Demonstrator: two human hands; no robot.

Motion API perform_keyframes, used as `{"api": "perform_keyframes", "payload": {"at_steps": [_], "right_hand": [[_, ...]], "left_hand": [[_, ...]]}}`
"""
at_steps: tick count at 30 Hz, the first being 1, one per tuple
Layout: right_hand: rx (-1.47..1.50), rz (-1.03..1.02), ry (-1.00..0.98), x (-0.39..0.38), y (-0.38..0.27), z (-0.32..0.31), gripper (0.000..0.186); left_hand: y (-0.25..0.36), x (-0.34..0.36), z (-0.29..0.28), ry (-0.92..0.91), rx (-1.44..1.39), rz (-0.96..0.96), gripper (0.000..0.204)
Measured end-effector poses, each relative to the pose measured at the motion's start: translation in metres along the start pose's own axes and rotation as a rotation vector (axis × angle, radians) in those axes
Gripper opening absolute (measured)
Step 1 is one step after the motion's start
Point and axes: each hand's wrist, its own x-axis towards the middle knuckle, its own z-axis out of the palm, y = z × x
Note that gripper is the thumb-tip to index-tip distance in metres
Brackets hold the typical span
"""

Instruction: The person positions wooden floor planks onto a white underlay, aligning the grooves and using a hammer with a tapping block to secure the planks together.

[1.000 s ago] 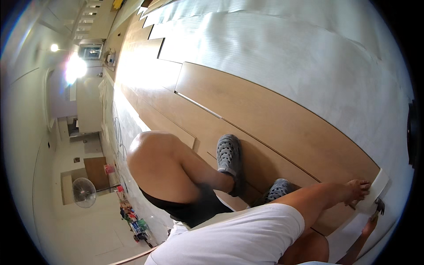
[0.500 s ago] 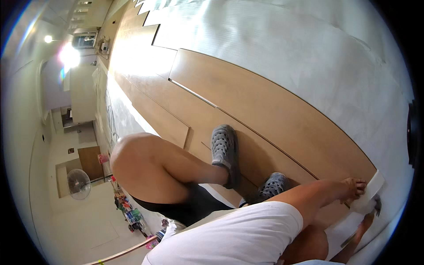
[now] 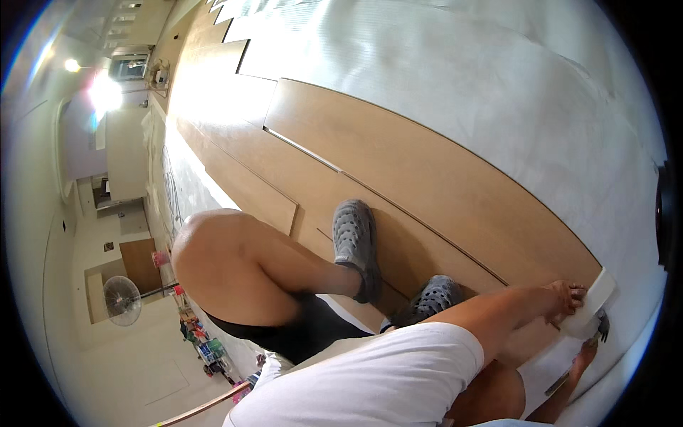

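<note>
At the lower right, my left hand [image 3: 567,297] has its fingers closed on a white block [image 3: 592,302]. The block sits against the end of a long light-brown floor plank [image 3: 427,171]. Beside it, my right hand [image 3: 586,353] grips a hammer by its handle, and the dark hammer head [image 3: 604,326] is close to the block. Whether head and block touch cannot be made out. A narrow dark gap runs between this plank and the neighbouring plank [image 3: 313,178], widest toward its far end.
My grey clogs [image 3: 354,238] rest on the laid planks. Pale sheet underlay [image 3: 462,78] spreads beyond the plank's outer edge. A standing fan [image 3: 122,300], assorted items [image 3: 206,349] along the wall and loose cable [image 3: 171,188] lie to the left.
The whole view has shifted slightly, moving the scene up and left. Both hands keep their places, the left on the white block and the right on the hammer.
</note>
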Motion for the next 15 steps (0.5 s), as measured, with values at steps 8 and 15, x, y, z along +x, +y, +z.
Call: {"api": "perform_keyframes", "payload": {"at_steps": [8, 15], "right_hand": [[-0.14, 0.254, -0.141, 0.012, 0.002, -0.004, 0.038], [0.102, 0.102, 0.17, 0.006, -0.053, 0.034, 0.043]], "left_hand": [[-0.001, 0.007, 0.002, -0.011, -0.004, -0.009, 0.09], [-0.037, -0.025, -0.006, -0.034, 0.012, 0.088, 0.079]]}}
